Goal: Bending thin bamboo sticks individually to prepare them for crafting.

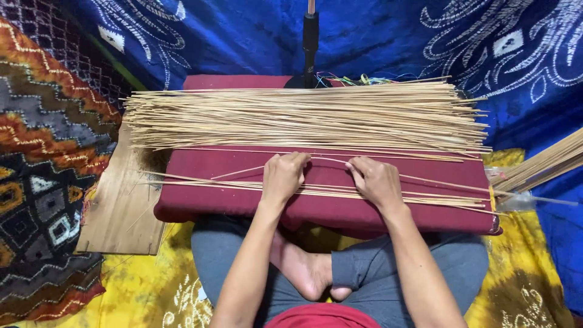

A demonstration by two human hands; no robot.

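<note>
On the maroon cushion (231,167), left hand (282,176) and right hand (376,182) are both pinching one thin stick (328,160) (big stick pile (303,118) lying just beyond).

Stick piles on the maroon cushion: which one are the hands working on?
The thin near row of sticks, under both hands. The thick far pile lies untouched, and a third bundle lies off the cushion.

Under my left hand (282,177) and right hand (378,182) lie thin sticks (340,191), pale, dry, matt wood or cane. The far bundle (303,118) looks alike. The cushion (243,200) is maroon woven cloth, matt. Left, the board (118,212) is bare, rough wood. The backdrop (231,36) is dyed blue cloth.
</note>
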